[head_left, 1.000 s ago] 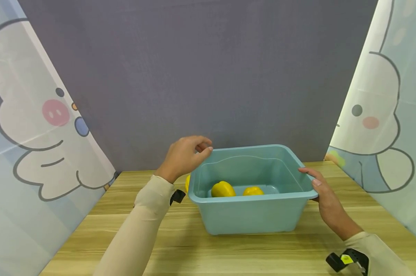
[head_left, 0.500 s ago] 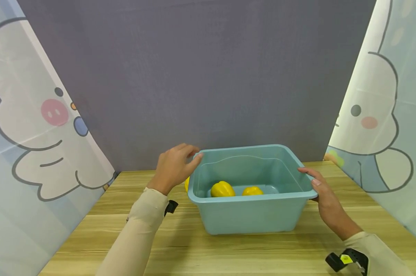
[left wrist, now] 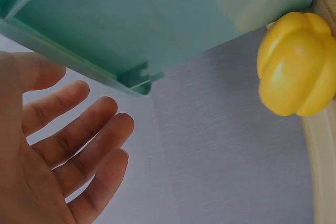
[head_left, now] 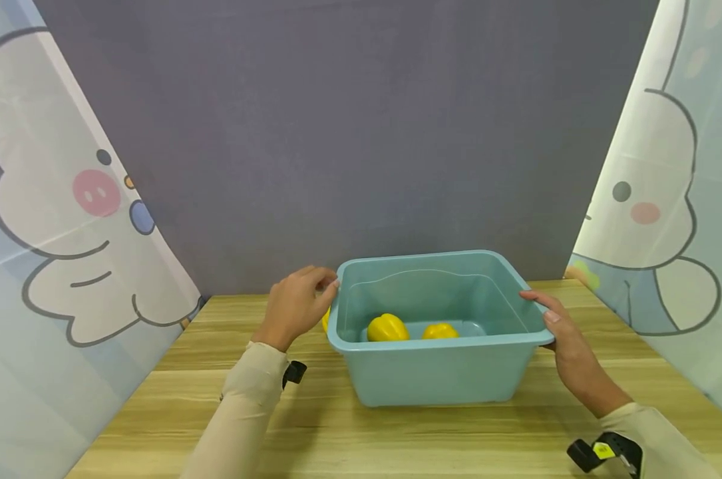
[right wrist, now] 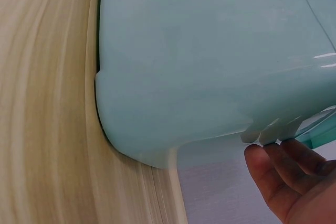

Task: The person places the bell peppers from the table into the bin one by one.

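A light teal plastic tub stands on the wooden table. Two yellow bell peppers lie inside it; the right one is partly hidden by the front wall. Outside, against or close by the tub's left wall, another yellow bell pepper shows, mostly hidden in the head view. My left hand is at the tub's left rim, fingers loosely bent and holding nothing; whether the thumb touches the rim I cannot tell. With my right hand I grip the right rim, thumb on top and fingers beneath.
The wooden table runs back to a grey cloth wall. Printed cartoon curtains stand at the left and right. Each wrist carries a strapped black camera.
My left hand has moved left and down, from above the tub's back left corner to beside its left rim. The right hand, tub and peppers stay in place.
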Demonstrator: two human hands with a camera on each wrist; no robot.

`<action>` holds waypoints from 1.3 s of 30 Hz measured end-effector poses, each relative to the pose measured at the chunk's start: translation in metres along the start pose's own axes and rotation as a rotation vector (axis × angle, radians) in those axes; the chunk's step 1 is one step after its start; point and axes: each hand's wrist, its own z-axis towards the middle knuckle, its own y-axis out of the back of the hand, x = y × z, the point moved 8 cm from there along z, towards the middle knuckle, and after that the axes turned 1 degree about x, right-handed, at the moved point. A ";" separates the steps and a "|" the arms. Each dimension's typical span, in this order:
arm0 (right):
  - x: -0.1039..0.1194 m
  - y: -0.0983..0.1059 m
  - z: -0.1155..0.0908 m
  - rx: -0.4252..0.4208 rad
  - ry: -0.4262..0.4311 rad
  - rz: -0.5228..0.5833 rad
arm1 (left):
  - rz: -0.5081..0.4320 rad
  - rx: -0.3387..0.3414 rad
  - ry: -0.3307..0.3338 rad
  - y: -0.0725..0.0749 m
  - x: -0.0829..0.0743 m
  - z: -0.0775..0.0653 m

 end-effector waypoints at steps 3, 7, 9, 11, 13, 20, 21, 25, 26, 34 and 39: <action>-0.001 0.000 -0.001 -0.002 0.005 0.008 | -0.015 0.011 0.014 -0.005 0.004 -0.004; -0.001 0.000 -0.001 -0.003 0.004 0.004 | -0.052 0.020 0.038 -0.011 0.011 -0.008; -0.001 0.000 -0.001 -0.001 0.004 0.002 | -0.064 0.017 0.055 -0.012 0.015 -0.010; -0.001 0.000 0.000 -0.001 0.003 0.003 | -0.070 0.019 0.075 -0.013 0.018 -0.011; 0.000 0.000 0.001 0.003 0.004 0.003 | -0.077 0.029 0.091 -0.014 0.020 -0.013; 0.000 0.001 0.001 -0.006 0.003 0.001 | -0.153 0.063 0.119 -0.021 0.022 -0.020; 0.000 0.001 0.001 -0.007 0.002 0.001 | -0.160 0.056 0.119 -0.021 0.023 -0.020; -0.001 0.000 0.001 -0.004 0.002 0.009 | -0.182 0.014 0.128 -0.021 0.028 -0.023; -0.001 0.001 0.001 -0.004 0.003 0.009 | -0.185 0.006 0.132 -0.021 0.030 -0.023; 0.001 0.002 0.001 -0.013 0.016 0.014 | -0.181 0.006 0.164 -0.029 0.045 -0.028; 0.001 0.001 0.001 -0.012 0.005 0.028 | -0.174 0.064 0.207 -0.039 0.055 -0.031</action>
